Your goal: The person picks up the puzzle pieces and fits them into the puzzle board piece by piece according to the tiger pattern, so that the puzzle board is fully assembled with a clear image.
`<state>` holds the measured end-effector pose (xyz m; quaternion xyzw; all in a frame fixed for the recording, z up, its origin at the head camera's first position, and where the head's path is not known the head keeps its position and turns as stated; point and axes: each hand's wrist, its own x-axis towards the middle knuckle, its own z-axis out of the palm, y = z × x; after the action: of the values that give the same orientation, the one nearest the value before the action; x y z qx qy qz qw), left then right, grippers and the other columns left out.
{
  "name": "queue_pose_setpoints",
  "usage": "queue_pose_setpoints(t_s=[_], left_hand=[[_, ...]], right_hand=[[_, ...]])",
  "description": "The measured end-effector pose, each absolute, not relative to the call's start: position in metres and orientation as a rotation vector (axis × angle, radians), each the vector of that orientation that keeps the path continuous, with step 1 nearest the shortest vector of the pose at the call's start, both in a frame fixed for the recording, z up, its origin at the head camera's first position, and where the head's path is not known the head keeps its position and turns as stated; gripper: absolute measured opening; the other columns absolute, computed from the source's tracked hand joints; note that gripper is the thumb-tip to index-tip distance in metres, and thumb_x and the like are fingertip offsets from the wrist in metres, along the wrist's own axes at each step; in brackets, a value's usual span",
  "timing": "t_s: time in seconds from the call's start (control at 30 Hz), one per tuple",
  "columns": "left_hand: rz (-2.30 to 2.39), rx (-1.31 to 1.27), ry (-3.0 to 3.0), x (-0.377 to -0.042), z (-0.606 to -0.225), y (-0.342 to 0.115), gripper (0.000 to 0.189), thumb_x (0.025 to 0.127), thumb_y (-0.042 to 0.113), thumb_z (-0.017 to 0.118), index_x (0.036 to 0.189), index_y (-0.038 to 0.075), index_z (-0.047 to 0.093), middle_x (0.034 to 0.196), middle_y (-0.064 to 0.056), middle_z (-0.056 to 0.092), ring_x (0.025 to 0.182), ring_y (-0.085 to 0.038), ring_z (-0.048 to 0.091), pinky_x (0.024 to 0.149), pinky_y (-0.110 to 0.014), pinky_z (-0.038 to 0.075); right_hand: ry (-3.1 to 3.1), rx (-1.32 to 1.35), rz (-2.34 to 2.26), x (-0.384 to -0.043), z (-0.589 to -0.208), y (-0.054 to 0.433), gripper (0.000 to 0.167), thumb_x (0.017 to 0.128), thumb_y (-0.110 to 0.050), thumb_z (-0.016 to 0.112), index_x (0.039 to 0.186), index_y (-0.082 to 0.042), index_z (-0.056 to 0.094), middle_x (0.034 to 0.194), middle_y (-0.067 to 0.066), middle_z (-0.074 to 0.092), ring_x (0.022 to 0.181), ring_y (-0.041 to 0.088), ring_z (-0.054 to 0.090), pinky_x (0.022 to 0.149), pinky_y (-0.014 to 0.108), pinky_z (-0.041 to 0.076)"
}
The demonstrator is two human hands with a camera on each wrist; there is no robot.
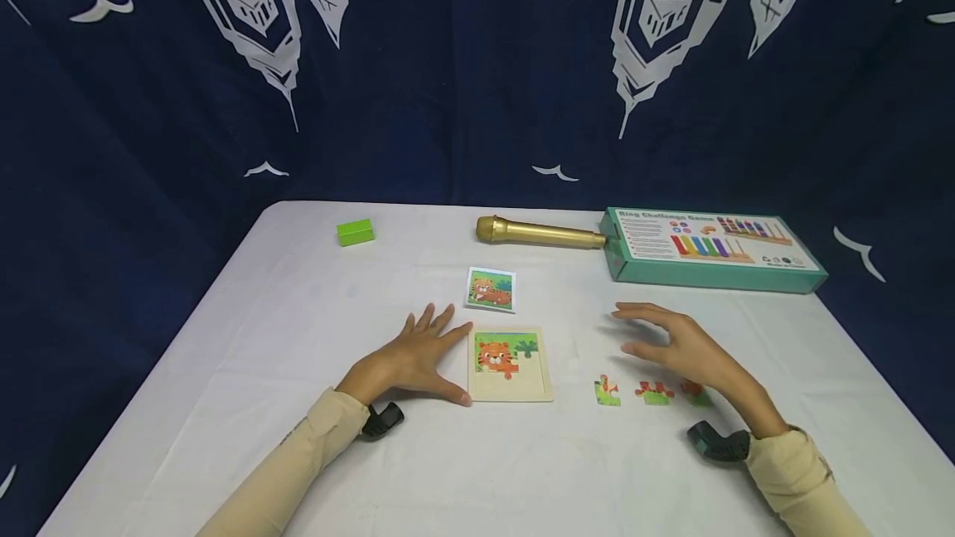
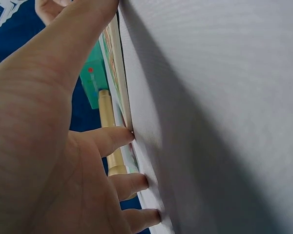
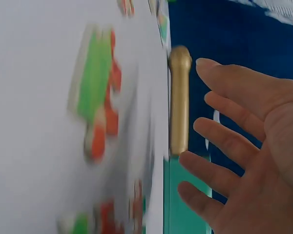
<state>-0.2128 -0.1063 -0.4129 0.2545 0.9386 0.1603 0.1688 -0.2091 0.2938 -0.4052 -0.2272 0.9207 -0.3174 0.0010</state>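
A square wooden puzzle board (image 1: 511, 390) lies mid-table, with a tiger's face and a bit of green picture in its upper part and bare wood below. My left hand (image 1: 418, 359) rests with fingers spread at its left edge, thumb and index finger touching the corners. In the left wrist view, the board (image 2: 118, 73) shows edge-on. Over the table to the right hovers my right hand (image 1: 690, 346), holding nothing, its fingers loosely bent. Below it lie three loose jigsaw pieces: the left piece (image 1: 608, 393), the middle piece (image 1: 656, 394) and the right piece (image 1: 697, 394), partly hidden by the hand.
Behind the board lies a small tiger picture (image 1: 491, 290). Farther back are a green block (image 1: 355, 232), a gold microphone (image 1: 540, 234) and a teal game box (image 1: 716, 276) on the white-covered table (image 1: 246, 355). A dark blue patterned curtain (image 1: 448, 106) hangs behind.
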Motion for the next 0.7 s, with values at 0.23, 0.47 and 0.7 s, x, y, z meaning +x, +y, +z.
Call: queue_pose_setpoints(t_s=[0.23,0.47,0.7], left_hand=[[0.461,0.730,2.671,-0.212,-0.412,-0.107,0.112,0.065,0.067,0.075,0.154,0.022,0.024,0.161,-0.011,0.003,0.146,-0.037,-0.006,0.116,-0.056,-0.001],[0.463,0.727,2.667,-0.212,-0.412,-0.107,0.112,0.065,0.068,0.075,0.154,0.022,0.024,0.161,-0.011,0.002,0.146,-0.038,-0.007,0.116,-0.057,-0.001],[0.463,0.729,2.664,-0.211,-0.411,-0.106,0.112,0.065,0.067,0.076,0.154,0.022,0.024,0.161,-0.011,0.002,0.146,-0.038,-0.007,0.116,-0.057,-0.001]], right_hand=[[2.855,-0.536,-1.024,-0.205,-0.405,0.333,0.050,0.087,-0.026,0.072,0.132,-0.008,0.058,0.141,0.019,0.049,0.133,0.046,0.034,0.100,0.067,0.029],[2.805,-0.431,-1.007,-0.203,-0.407,0.356,0.056,0.085,-0.026,0.073,0.132,-0.003,0.055,0.144,0.027,0.041,0.135,0.053,0.023,0.101,0.072,0.021],[2.785,-0.396,-0.941,-0.199,-0.409,0.369,0.052,0.082,-0.026,0.075,0.126,-0.003,0.060,0.146,0.032,0.034,0.133,0.058,0.020,0.097,0.076,0.020]])
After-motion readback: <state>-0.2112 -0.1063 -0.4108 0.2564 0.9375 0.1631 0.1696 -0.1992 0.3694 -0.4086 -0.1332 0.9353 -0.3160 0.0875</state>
